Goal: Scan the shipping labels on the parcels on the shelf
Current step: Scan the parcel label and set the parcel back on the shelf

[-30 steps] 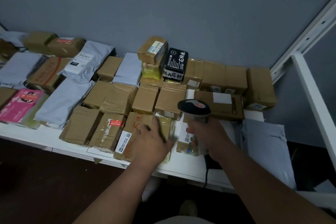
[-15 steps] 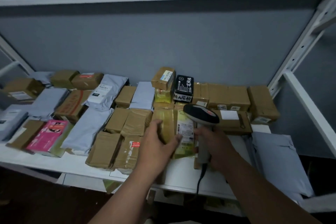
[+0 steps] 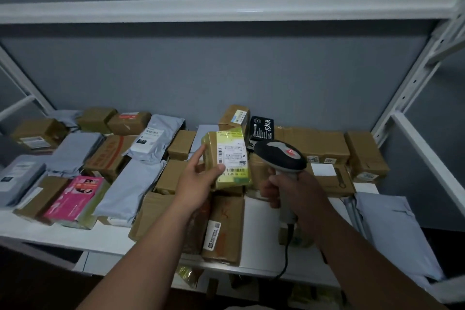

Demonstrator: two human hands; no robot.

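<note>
My left hand grips a small yellow-green parcel and holds it up above the shelf, its white barcode label facing me. My right hand is wrapped round the handle of a grey and black barcode scanner, whose head sits just right of the parcel. The scanner's cord hangs down past the shelf's front edge. Many brown cartons and grey mailer bags lie on the white shelf below.
A pink box lies at the front left and a black box stands at the back. A grey mailer overhangs the right end. White uprights and an upper shelf beam frame the bay; a grey wall closes the back.
My left hand left the flat carton, picked up the yellow-green parcel and raised it with the label turned to me. The scanner rose beside it. My head tilted up.
</note>
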